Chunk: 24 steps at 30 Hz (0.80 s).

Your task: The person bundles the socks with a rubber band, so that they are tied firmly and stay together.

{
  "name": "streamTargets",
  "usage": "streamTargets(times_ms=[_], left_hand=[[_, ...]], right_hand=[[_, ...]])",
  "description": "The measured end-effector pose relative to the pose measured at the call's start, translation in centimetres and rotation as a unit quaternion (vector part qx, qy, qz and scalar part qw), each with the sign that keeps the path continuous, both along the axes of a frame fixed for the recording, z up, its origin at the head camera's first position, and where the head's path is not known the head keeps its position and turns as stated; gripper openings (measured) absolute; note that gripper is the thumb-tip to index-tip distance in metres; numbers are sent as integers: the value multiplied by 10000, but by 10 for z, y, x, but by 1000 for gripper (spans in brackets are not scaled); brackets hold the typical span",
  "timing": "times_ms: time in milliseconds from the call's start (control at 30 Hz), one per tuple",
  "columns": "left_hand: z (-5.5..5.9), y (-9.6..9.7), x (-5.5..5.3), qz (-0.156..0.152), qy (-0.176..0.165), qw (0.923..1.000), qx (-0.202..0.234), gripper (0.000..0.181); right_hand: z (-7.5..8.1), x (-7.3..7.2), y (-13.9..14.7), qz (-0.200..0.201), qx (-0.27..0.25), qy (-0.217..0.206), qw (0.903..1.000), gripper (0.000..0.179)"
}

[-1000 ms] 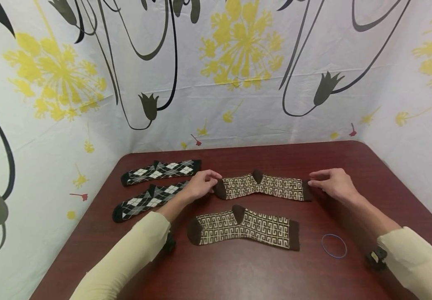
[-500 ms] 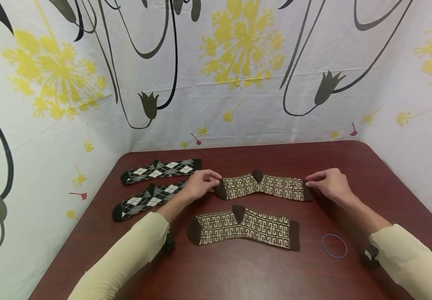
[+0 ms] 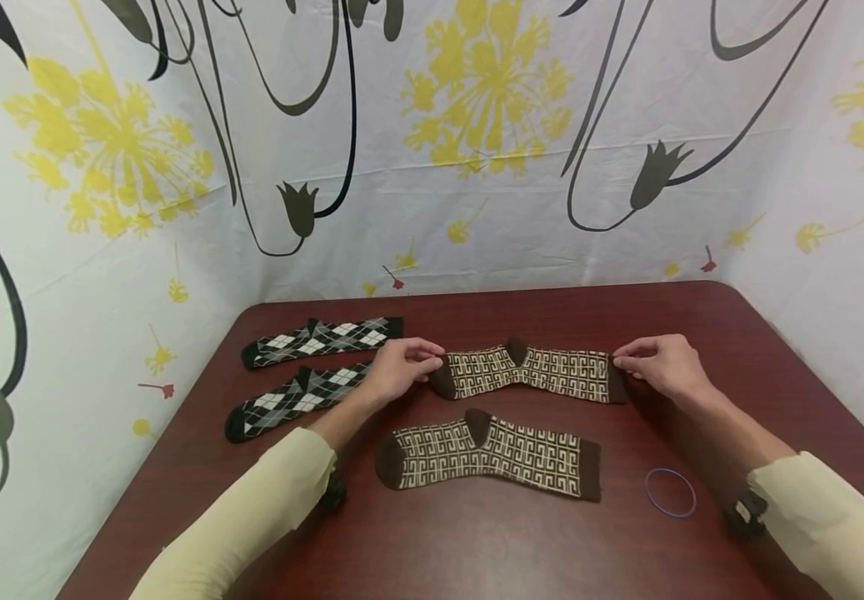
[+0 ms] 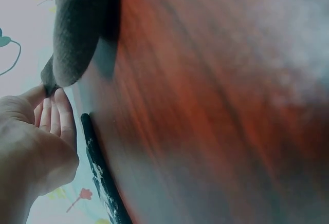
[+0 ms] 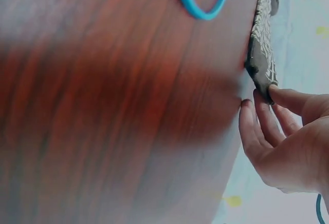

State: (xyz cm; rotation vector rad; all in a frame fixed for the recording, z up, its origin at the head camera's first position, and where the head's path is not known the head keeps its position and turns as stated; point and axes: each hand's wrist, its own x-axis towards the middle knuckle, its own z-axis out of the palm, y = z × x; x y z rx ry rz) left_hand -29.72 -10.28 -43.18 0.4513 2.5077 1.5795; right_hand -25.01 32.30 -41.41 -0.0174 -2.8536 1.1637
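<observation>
A brown sock with a cream geometric pattern [image 3: 562, 373] lies flat across the table, farther back than its match. My left hand [image 3: 398, 367] pinches its dark toe between thumb and fingers; the left wrist view shows the toe tip [image 4: 49, 77] caught there. At the other end my right hand [image 3: 664, 364] pinches the corner of the dark cuff [image 5: 263, 75], slightly raised in the right wrist view. The matching brown sock [image 3: 487, 457] lies nearer, parallel to it, touched by neither hand.
Two black argyle socks, one farther [image 3: 327, 342] and one nearer [image 3: 289, 404], lie at the left; my left forearm covers part of the nearer one. A blue elastic band [image 3: 670, 492] rests at the right on the dark red table [image 3: 476, 550]. Patterned cloth walls [image 3: 432, 208] surround it.
My right hand has moved slightly left onto the sock's cuff and now pinches it. The left hand stays at the toe. The other socks and the band have not moved.
</observation>
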Motion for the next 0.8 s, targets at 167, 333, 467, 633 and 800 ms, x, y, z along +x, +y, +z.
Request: streamTargets(times_ms=[167, 333, 467, 633, 800], left_hand=[[-1, -1, 5, 43, 262, 9996, 21, 19], [-2, -2, 10, 169, 515, 9985, 22, 16], [-1, -4, 14, 297, 629, 9975, 138, 16], [4, -7, 20, 465, 700, 9963, 151, 18], [11, -13, 27, 583, 823, 9947, 185, 19]], right_hand=[[4, 4, -1, 65, -463, -16, 9989, 29], [9, 11, -1, 111, -701, -5, 9975, 31], [13, 16, 1, 128, -759, 60, 9970, 31], [20, 20, 3, 70, -839, 229, 9962, 31], [26, 25, 1, 107, -958, 346, 9947, 31]])
